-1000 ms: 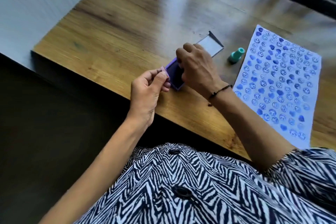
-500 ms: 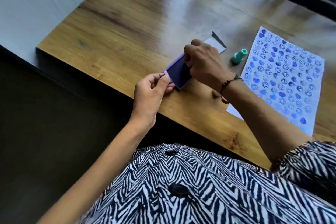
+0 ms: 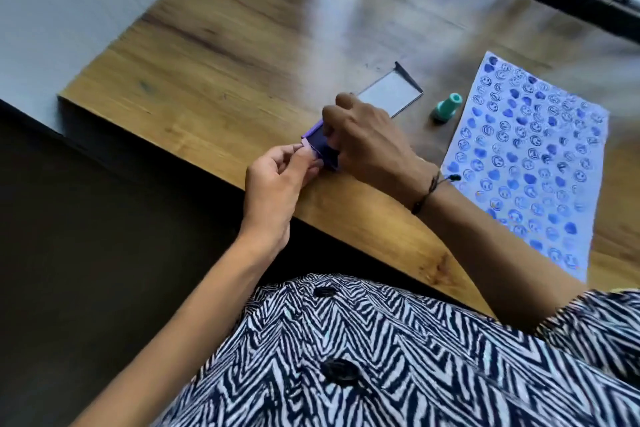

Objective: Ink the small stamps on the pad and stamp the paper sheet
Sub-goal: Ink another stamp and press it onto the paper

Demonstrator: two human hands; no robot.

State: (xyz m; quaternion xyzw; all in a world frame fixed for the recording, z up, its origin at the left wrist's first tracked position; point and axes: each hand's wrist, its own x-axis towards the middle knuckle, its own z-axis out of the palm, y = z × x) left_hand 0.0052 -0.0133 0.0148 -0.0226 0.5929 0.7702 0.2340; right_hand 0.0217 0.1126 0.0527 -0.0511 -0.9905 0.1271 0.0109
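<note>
Purple pad (image 3: pixel 320 146) gets pressed near the table (image 3: pixel 194 80) edge while the paper (image 3: pixel 530 163) is almost full.

Blue hearts and smiley faces cover nearly the whole sheet, so I think only a few spots are left to stamp. The right hand (image 3: pixel 370 146) is bent over the pad, fingers pinched; a stamp may be under them, but I cannot tell. The left hand (image 3: pixel 277 180) pinches the pad's corner. A green stamp (image 3: pixel 446 109) stands between the clear lid (image 3: pixel 391 95) and the paper. No words can be read anywhere.
</note>
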